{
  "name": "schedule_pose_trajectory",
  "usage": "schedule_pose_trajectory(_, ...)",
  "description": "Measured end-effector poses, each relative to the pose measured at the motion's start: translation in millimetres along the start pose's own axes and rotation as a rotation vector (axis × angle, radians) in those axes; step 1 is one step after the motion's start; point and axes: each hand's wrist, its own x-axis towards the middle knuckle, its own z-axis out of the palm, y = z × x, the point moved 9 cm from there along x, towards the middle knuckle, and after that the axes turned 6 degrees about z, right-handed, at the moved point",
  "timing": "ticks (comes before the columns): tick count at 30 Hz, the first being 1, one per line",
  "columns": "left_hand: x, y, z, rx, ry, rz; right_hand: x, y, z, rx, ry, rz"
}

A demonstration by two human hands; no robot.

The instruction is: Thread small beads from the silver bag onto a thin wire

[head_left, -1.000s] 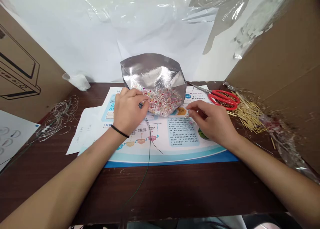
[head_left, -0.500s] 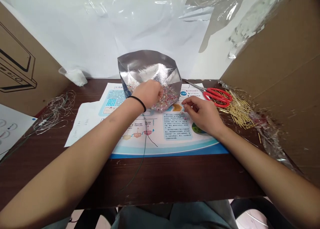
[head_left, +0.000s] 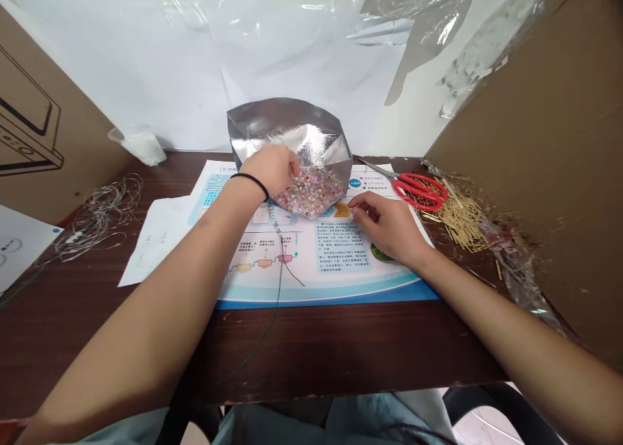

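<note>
My left hand [head_left: 272, 169], with a black band round its wrist, reaches into a silver foil bag [head_left: 287, 114]. Its fingers curl down at the edge of the small pink, red and clear beads [head_left: 316, 195] inside; the fingertips are hidden, so what they hold does not show. My right hand [head_left: 384, 228] rests on the printed sheet [head_left: 292, 286], right of the bag. Its fingers are loosely bent, with a gap between thumb and forefinger, and a few tiny clear pieces lie by the fingertips. A thin dark green cord [head_left: 279, 289] trails from below my left wrist across the sheet.
Red-handled scissors [head_left: 418, 189] lie beside a heap of gold-coloured sticks [head_left: 462, 221]. A tangle of clear line [head_left: 109, 208] and white paper [head_left: 156, 237] are on the left. Cardboard panels [head_left: 545, 127] flank the dark table [head_left: 350, 348], with clear plastic [head_left: 528, 296] at right.
My left hand has drawn slightly back, up and to the left inside the bag, uncovering more of the beads. The right hand holds nearly the same pose; the view has shifted a little.
</note>
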Motion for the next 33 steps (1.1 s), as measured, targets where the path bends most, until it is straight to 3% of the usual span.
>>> schedule_pose_trajectory(6, 4, 18, 10.6, -0.029, -0.031, 0.170, 0, -2, 0, 0.003, 0.001, -0.008)
schedule_pose_trajectory(10, 6, 13, 14.4, 0.039, -0.056, 0.105, 0, 0, -4, 0.006, 0.015, 0.009)
schedule_pose_trajectory(14, 3, 8, -0.7, -0.009, -0.032, 0.047, 1, 4, -5, 0.088, 0.015, 0.061)
schedule_pose_trajectory(19, -3, 4, -14.2, -0.207, -0.022, -0.011, 3, 6, 2, 0.210, -0.044, 0.096)
schedule_pose_trajectory(27, -9, 2, 5.9, -0.879, -0.126, -0.144, 2, 6, 5, 0.230, -0.070, 0.092)
schedule_pose_trajectory(33, -14, -3, 9.4, -1.044, -0.118, -0.279, 2, 10, 8, 0.223, -0.087, 0.093)
